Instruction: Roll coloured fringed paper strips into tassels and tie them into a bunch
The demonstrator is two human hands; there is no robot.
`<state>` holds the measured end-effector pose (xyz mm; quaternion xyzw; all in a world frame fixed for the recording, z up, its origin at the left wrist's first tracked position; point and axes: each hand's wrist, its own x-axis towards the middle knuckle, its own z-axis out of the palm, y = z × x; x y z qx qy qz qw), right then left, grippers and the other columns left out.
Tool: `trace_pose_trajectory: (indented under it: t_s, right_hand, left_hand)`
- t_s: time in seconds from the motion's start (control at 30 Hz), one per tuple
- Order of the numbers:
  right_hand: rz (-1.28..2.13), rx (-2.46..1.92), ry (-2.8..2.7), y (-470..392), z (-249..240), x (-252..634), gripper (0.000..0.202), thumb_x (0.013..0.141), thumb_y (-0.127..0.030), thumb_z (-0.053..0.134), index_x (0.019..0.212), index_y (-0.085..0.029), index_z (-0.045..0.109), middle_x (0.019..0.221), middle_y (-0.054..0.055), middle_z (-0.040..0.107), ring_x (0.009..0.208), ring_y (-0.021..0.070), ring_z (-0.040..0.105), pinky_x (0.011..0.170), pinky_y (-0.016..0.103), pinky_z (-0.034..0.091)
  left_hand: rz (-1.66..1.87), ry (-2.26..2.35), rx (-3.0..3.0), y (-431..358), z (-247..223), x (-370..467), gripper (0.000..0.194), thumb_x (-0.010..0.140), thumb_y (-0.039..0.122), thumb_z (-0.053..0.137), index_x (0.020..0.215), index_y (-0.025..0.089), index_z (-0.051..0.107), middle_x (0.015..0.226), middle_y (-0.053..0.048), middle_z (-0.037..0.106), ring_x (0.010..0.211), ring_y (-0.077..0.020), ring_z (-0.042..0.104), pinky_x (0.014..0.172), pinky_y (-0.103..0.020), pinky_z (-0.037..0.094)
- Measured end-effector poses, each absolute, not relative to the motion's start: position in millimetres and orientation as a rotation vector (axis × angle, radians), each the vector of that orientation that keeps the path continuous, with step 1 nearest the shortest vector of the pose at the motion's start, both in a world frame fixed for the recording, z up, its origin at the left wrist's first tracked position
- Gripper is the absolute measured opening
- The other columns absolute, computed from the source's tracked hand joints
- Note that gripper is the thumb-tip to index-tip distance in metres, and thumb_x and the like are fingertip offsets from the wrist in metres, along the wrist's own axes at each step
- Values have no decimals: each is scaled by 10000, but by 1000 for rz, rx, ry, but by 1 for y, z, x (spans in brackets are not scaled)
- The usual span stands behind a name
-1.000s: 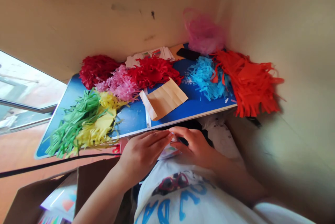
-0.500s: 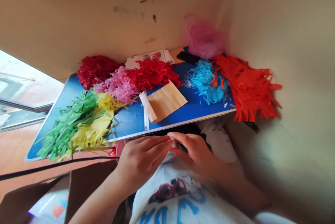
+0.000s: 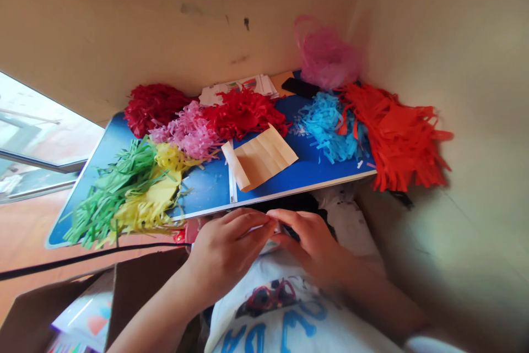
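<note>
My left hand (image 3: pixel 231 248) and my right hand (image 3: pixel 312 240) meet in front of my shirt, just below the table's front edge. Their fingertips pinch together around a small whitish thing, mostly hidden by the fingers, whose kind I cannot make out. Straight ahead on the blue table (image 3: pixel 206 193) lies a sheet of brown paper (image 3: pixel 268 157) with its left edge folded up. It is close to my fingers but apart from them.
Fringed paper bundles cover the table: green (image 3: pixel 111 193), yellow (image 3: pixel 152 204), pink (image 3: pixel 190 130), red (image 3: pixel 248 113), blue (image 3: pixel 330 127), orange-red (image 3: pixel 405 138). A black phone (image 3: pixel 300 87) lies behind, near a pink plastic bag (image 3: pixel 326 58). An open cardboard box (image 3: pixel 140 287) stands lower left.
The view has shifted slightly. My hands stay together at the same spot, and my left fingers have curled a little more around the small whitish thing. The things on the table have not moved.
</note>
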<state>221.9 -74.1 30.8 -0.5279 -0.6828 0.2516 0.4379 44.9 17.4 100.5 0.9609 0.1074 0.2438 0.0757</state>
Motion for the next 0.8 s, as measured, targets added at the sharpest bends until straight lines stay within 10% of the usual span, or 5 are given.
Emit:
trace_pose_trajectory:
  t_s: [0.8]
  right_hand:
    - [412,-1308,-1679,-74,25,232,315,962,-200,487,1269,-241,543,1260,75,676,1118,199,664,922,344,550]
  left_hand:
    - [862,497,2844,16,86,14,289,848,201,699,1133,161,675,1065,-81,757,944,-191,726,844,-292,599]
